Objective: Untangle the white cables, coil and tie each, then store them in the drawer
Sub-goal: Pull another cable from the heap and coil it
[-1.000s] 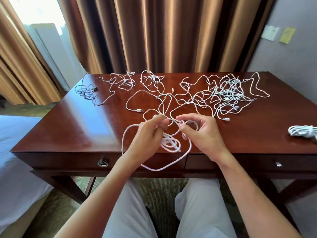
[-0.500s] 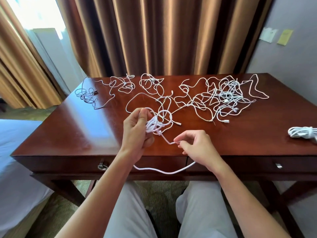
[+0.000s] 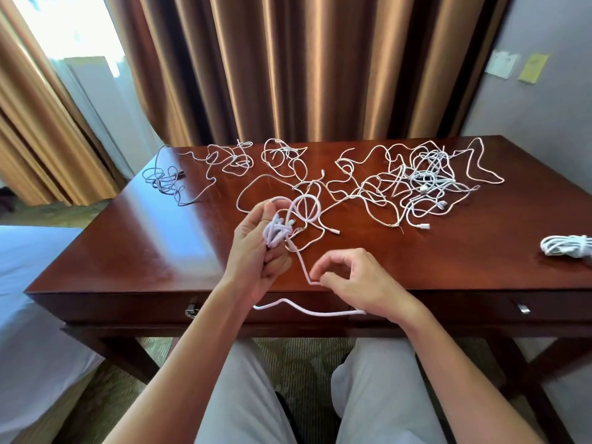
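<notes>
— What do the arms look like?

— Both arms are bare. No sleeves show, and there is no watch or ring on the left hand (image 3: 256, 251) or the right hand (image 3: 355, 280).

— And the legs?

— The person wears light grey trousers (image 3: 378, 402). The cloth looks smooth and plain, with soft folds near the knees.
</notes>
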A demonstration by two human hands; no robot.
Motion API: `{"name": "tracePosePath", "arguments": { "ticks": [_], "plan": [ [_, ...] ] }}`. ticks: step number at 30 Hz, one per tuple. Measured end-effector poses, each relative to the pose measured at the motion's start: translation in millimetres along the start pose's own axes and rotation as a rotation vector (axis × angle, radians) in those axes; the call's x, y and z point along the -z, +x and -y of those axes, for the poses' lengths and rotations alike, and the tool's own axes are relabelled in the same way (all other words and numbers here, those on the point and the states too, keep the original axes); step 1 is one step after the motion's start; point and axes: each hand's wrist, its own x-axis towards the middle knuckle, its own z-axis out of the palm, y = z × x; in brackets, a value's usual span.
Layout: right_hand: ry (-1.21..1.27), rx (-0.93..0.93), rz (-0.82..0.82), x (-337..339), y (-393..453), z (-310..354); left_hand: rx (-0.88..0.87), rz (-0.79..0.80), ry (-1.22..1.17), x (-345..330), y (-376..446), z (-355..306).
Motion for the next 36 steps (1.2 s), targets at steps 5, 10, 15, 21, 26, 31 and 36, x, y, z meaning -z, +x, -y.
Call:
{"name": "tracePosePath", "arguments": {
  "ticks": [5,10,15,21,26,31,36],
  "plan": [
    [0.385,0.120,-0.011,-8.4,12.4,11.5,0.082,0.115,0.026,-9.6,-1.7,4.4],
    [0.399,0.206,-0.111,-7.3,13.9,15.6,0.090,0.075,0.133,-8.6,-2.7,3.5],
    [0.587,0.165,-0.165,-10.0,13.8,18.2,0.100,0.048,0.237,-4.6,-1.6,5.5],
    [1.271,-0.001,-0.239,9.0,13.9,23.3,0.080,0.090,0.342,7.6,-2.4,2.6],
    [1.430,-0.293,-0.383,54.6,22.3,3.9,0.031,-0.038,0.426,27.7,-2.8,-5.2],
    [1.119,-0.434,-0.492,78.1,27.4,-15.9,-0.035,-0.159,0.379,44.7,6.0,-9.1],
    [-0.329,-0.432,-0.565,75.3,28.6,-37.5,-0.084,-0.182,0.390,42.5,11.9,-13.5]
  ]
}}
